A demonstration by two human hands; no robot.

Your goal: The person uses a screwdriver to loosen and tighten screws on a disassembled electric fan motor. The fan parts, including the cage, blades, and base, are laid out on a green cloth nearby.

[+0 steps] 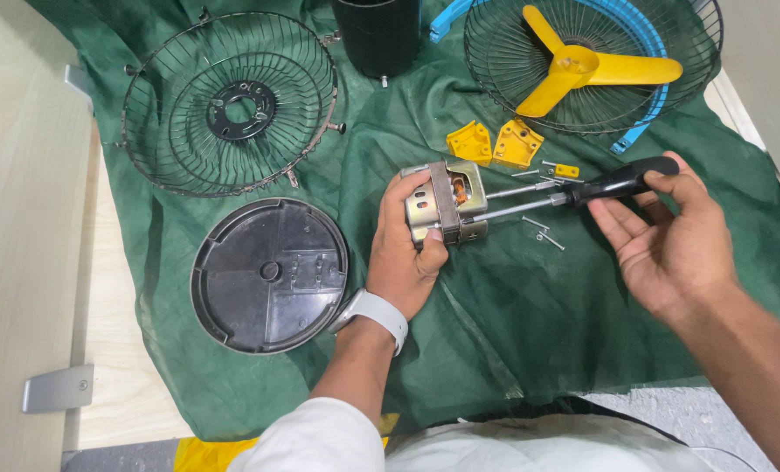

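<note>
At frame centre the motor [447,203] is shiny plated metal, the screwdriver [613,183] handle glossy black plastic, all lying on matt, slightly fuzzy green cloth [512,323] over pale smooth wooden counter [23,218].

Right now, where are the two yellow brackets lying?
In the head view, the two yellow brackets lie side by side on the green cloth, right of centre, just below the wire guard holding the yellow blade and above the screwdriver.

White sleeve [320,433] — white wristband [374,315] — bare right forearm [748,350]
</note>
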